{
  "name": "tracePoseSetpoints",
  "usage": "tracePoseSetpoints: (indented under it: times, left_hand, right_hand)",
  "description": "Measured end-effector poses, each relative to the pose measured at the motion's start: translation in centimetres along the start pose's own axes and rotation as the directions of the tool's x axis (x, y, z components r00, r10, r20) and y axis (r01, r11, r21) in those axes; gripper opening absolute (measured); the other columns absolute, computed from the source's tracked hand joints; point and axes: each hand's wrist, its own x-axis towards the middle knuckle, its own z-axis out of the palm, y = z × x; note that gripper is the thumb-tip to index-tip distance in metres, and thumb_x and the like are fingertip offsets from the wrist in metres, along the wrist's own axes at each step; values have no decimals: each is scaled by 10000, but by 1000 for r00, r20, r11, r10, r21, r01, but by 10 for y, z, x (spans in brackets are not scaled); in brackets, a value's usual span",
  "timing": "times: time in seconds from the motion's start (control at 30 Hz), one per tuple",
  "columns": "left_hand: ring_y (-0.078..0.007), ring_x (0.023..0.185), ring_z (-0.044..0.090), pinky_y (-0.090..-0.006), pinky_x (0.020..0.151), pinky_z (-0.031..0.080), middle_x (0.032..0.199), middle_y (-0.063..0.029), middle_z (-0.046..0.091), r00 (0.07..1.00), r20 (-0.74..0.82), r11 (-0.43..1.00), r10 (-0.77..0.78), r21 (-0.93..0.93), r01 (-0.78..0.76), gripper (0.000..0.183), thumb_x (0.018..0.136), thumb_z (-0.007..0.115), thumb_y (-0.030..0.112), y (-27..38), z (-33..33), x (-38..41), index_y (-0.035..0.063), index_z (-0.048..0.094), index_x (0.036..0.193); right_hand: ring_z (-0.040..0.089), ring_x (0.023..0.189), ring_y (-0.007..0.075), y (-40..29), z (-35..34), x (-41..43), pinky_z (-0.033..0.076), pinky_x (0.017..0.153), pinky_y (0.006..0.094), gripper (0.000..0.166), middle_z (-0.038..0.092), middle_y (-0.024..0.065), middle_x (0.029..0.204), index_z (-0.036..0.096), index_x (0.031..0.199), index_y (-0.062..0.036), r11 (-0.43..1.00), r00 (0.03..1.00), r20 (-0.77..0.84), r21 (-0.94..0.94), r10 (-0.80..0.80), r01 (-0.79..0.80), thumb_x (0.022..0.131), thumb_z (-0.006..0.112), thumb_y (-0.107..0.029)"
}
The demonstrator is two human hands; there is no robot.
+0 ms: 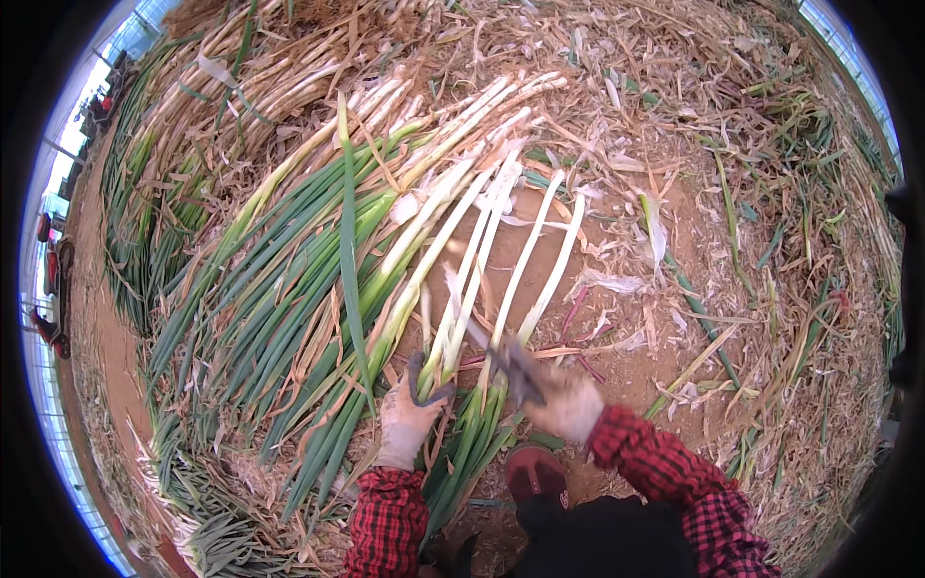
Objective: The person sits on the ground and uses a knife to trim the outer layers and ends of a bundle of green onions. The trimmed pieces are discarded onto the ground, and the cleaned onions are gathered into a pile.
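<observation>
Long green onions with white stalks and green leaves lie before me. My left hand (413, 415), in a pale glove with dark fingertips, is closed around a few stalks (462, 289) where white turns to green. Close to its right, my right hand (556, 394), gloved too and blurred, holds a thin tool, seemingly a knife (473, 329), whose blurred blade points up and left across the stalks. Two peeled white stalks (535, 253) lie just beyond my right hand. A thick pile of green onions (311, 260) spreads to the left, roots pointing away from me.
Another heap of green onions (144, 209) lies at the upper left, and small cut greens (224, 542) at the lower left. Dry husks and leaf scraps (766, 144) cover the soil to the right. My red shoe (535, 473) is below my hands. Greenhouse walls curve along the rim.
</observation>
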Motion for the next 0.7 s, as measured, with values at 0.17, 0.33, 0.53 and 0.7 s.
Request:
tracePoseSetpoints:
  times: [0.17, 0.33, 0.53, 0.7]
  left_hand:
    - [-149, 1124, 610, -304, 957, 495, 1244, -115, 655, 1000, 16, 1000, -19, 17, 19, 705, 817, 804, 96, 5, 9, 1, -3, 467, 1429]
    - [-126, 1115, 592, -280, 963, 498, 1288, -93, 616, 998, 57, 954, -19, -297, 35, 660, 828, 761, -12, -3, -11, -13, -12, 475, 1422]
    - [-149, 1181, 550, -294, 1011, 463, 1332, -99, 575, 987, 144, 986, -74, -137, 94, 716, 853, 760, 39, -23, -1, -46, 6, 407, 1476]
    - [-142, 1123, 584, -279, 975, 485, 1314, -89, 577, 973, 196, 928, -119, -325, 179, 693, 868, 731, 8, -30, -4, -54, 3, 404, 1478]
  right_hand:
    - [608, 550, 149, 86, -25, 101, 513, 398, 257, 495, 659, 107, 838, 418, 1429, -82, 779, 785, 254, 149, 565, -609, 958, 519, -198]
    - [666, 719, 149, 41, 15, 39, 569, 481, 252, 520, 491, 204, 1431, 508, 1387, -86, 991, 991, -80, -65, 110, -116, 873, 554, -13]
    - [650, 618, 192, 74, -10, 75, 562, 481, 322, 367, 613, 136, 1156, 531, 1292, -67, 908, 906, 68, 13, 417, -419, 934, 548, -145]
    - [645, 608, 204, 43, 21, 42, 602, 494, 334, 664, 548, 171, 1385, 350, 1503, -182, 993, 976, -184, -4, 117, -120, 891, 584, -77]
